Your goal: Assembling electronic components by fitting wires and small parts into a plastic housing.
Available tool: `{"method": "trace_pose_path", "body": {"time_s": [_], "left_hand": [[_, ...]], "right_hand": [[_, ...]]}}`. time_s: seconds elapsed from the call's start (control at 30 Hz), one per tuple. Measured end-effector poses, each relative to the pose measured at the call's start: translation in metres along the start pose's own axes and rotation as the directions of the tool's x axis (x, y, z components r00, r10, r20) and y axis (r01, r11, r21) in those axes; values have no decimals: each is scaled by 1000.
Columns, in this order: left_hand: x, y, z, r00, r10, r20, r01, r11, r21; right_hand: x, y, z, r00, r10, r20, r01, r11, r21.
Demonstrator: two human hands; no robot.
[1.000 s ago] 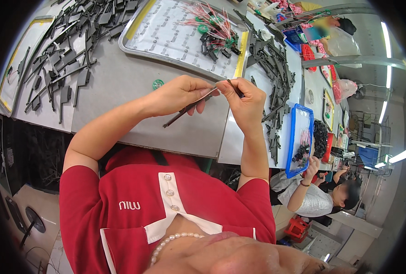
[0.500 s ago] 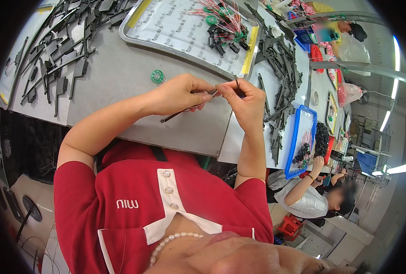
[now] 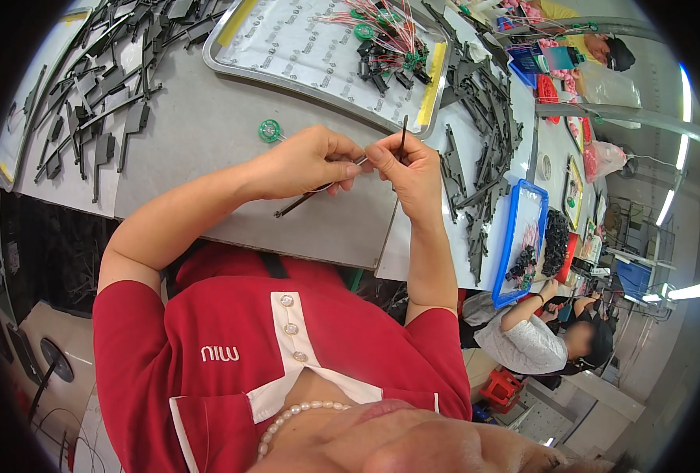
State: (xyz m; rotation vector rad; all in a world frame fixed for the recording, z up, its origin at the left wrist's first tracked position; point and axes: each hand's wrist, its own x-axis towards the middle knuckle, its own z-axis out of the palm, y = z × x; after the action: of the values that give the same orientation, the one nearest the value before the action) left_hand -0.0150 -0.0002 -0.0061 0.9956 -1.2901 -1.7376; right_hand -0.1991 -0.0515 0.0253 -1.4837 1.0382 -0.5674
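A grey worktable (image 3: 208, 150) is filling the upper part of the view, its near edge running just above the person's red shirt. A shallow metal tray (image 3: 243, 67) is lying beyond the hands, holding a tangle of red-wired black and green parts (image 3: 381, 43) at its far right end. A blue plastic bin (image 3: 515, 236), right of the tray at the table's edge, is holding small dark parts. The left hand (image 3: 302, 162) is pinching a thin dark rod (image 3: 302, 201) with fingers closed; the right hand (image 3: 409, 165) is gripping a second thin dark strip (image 3: 402, 135) upright, fingers closed. Bare table is lying below the hands. Black plastic strips (image 3: 90, 94) are crowding left of the tray; a green disc (image 3: 269, 130) is resting just beside the left hand.
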Motion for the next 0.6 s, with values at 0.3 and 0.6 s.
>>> {"method": "trace_pose_path", "body": {"time_s": [0.3,0.6], "left_hand": [[-1,4,3,999,-16,-38,17,999,32],[-2,6,2,999,-30,-37,30,1000,-3]], "right_hand": [[0,11,0,1000,25,-18,-23,994,107],[-1,7,1,994,-108,20,107,992,75]]}}
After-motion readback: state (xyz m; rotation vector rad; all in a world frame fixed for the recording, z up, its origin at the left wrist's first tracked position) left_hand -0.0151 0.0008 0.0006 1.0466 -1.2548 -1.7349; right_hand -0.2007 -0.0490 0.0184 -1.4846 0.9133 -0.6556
